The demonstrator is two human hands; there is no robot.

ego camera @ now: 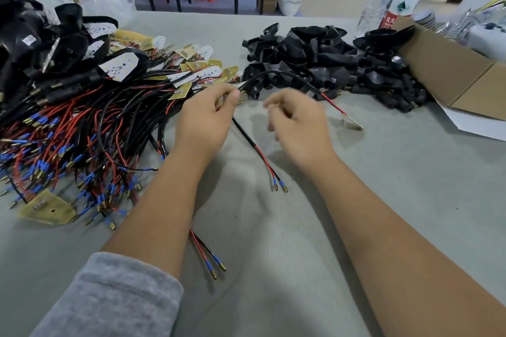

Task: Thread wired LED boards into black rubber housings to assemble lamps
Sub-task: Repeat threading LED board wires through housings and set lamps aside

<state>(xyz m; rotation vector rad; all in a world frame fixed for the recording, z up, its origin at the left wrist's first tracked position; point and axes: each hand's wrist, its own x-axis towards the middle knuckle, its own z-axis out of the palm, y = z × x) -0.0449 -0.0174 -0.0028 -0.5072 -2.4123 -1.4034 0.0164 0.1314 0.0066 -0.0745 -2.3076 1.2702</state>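
Loose wire [208, 254]: nearest, red and black pair with blue-sleeved brass tips, lying on the table [273, 268] partly under the left forearm; nobody holds it.
Held wire [253, 143]: light and limp, likely to flop unless taken close to its end; one end with brass tips rests on the table, the black part arches up and over to a small board [351, 122] lying on the table at right.
Left hand [208, 117]: fingers curled, thumb and forefinger pinching the held wire.
Right hand [295, 123]: blurred, fingers loosely curled near the thumb; whether they hold anything I cannot tell.
Board pile [82, 117]: left, thin stiff boards on tangled leads; probably best lifted by the edges.
Housings [328, 63]: far pile, black, soft-looking, untouched; a tube end looks the likeliest hold for threading.
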